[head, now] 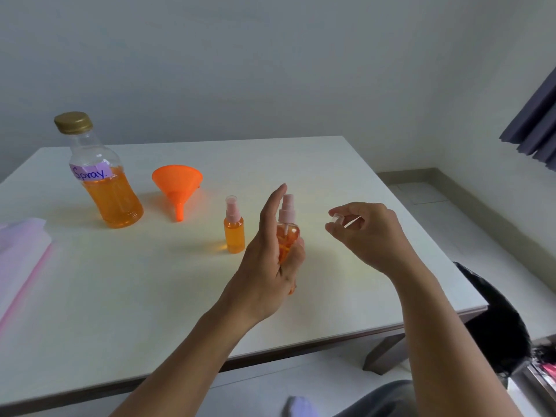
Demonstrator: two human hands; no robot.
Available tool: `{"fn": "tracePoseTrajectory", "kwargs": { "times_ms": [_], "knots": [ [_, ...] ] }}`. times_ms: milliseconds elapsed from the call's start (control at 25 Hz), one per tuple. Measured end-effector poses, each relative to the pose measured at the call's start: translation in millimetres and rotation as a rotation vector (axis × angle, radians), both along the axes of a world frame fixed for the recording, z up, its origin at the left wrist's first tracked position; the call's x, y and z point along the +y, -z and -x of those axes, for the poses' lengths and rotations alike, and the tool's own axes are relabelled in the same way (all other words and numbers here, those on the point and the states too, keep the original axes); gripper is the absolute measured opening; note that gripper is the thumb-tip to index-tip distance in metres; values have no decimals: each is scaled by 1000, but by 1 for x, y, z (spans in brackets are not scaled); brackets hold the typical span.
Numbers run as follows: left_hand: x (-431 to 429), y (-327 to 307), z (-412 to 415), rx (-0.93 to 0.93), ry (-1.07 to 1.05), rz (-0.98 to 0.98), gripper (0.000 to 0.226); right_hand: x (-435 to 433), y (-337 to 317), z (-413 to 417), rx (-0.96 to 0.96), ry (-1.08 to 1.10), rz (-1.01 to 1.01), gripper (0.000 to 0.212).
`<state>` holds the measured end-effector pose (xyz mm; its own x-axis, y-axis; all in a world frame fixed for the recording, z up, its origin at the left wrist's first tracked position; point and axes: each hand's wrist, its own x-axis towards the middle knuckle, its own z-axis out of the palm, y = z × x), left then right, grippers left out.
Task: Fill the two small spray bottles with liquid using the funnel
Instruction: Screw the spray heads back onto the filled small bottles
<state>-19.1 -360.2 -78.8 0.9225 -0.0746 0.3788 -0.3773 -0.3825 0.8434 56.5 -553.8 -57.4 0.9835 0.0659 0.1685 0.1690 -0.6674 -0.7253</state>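
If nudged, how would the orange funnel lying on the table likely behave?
The funnel lies on its side, so a push would probably roll it in an arc. It looks like thin plastic: likely light and stiff.

Two sprayers (234,233) (288,231), one funnel (177,180), one bottle (105,188)

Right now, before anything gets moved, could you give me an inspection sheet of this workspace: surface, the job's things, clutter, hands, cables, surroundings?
Surface: white table, looks dry.
Job's things: big bottle labelled "Spray", capped, partly full of orange liquid. The orange funnel lies on its side beside it. The standing spray bottle is filled and capped. The held spray bottle is filled, with its sprayer on.
Clutter: pale plastic sheets at the left edge.
Hands: left hand grips the held spray bottle; right hand pinches a clear cap.
Cables: nothing seen.
Surroundings: plain wall, dark curtain at right.
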Motion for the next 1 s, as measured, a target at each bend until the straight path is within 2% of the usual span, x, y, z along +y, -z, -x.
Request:
{"fn": "tracePoseTrajectory", "kwargs": {
  "times_ms": [240, 440, 640, 880, 1000],
  "knots": [
    [-19, 2, -17, -74, -274, -107, 45, -14, -7, 2, 1, 13, -73, 19],
    [-21, 6, -34, -23, -342, -353, 43, -19, -12, 2, 2, 12, -114, 21],
    [-22, 10, -50, -92, -480, -608, 38, -18, -14, 1, 4, -9, -137, 23],
    [-23, 9, -58, -71, -453, -537, 27, -16, -15, 0, -1, -22, -197, 21],
    [-22, 9, -52, -87, -402, -471, 35, -13, -15, 0, -18, -35, -216, 21]
  ]
}}
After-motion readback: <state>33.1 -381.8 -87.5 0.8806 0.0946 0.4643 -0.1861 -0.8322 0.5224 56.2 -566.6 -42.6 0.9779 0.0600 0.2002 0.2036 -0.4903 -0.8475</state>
